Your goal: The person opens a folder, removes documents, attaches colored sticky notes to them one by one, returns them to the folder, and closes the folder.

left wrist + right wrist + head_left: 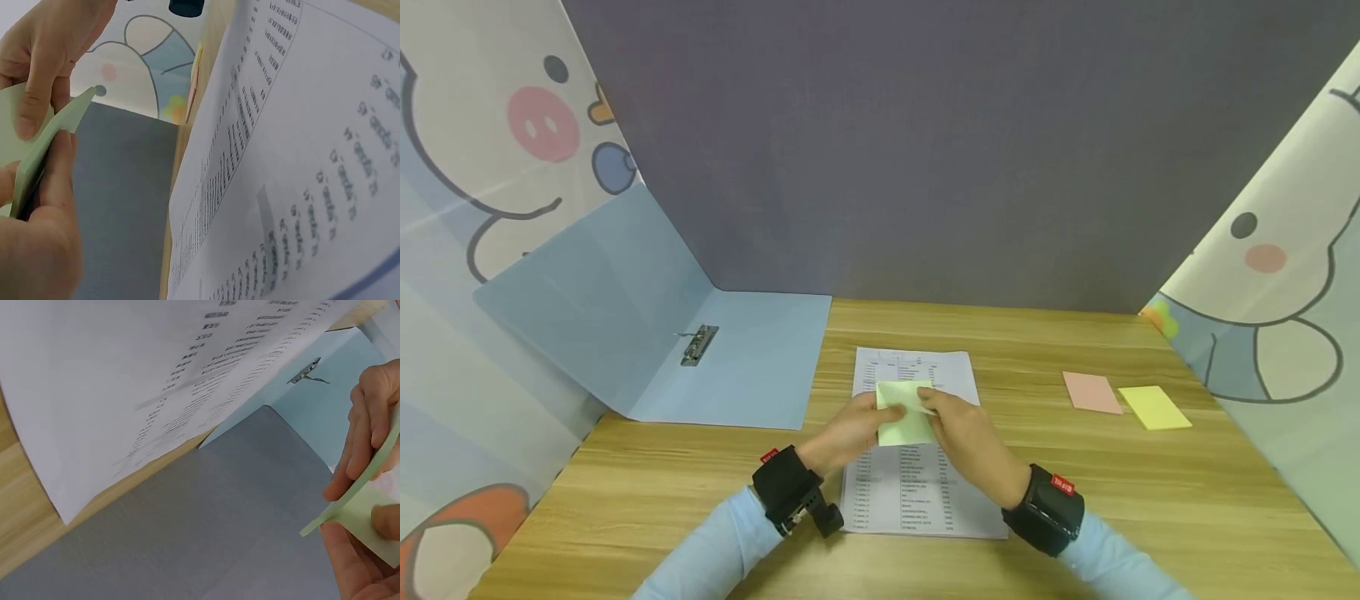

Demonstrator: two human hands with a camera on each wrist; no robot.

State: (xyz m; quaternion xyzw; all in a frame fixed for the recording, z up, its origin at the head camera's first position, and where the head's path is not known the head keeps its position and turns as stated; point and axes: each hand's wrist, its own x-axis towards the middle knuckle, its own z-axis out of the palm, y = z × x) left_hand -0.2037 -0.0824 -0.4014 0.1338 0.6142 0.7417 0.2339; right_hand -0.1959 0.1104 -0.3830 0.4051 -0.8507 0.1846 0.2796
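Nearest, two light blue sleeves [718,542] end in black wrist units [1043,510], and beyond them both hands meet at a pale green pad of notes [904,429], held up over printed sheets [917,500]. The left hand [847,427] pinches the pad's left side, thumb on the face and fingers behind; the right hand [970,437] pinches it by its upper right edge, where a leaf seems to lift. The pad should be very light and flexible, and it visibly bows in the right wrist view; single leaves would likely crease or tear easily, so a gentle thumb-and-finger hold at the edges looks best. The sheets underneath look thin and probably slide readily on the smooth, wood-grained tabletop [1015,342]. Further right lie a pink pad [1092,392] and a yellow pad [1154,407], close beside each other; to the left, an open blue folder [760,367] shows its metal clip [700,345], its cover leaning up. Behind rises a dark grey panel [925,167], flanked by cartoon-printed walls [1300,267].
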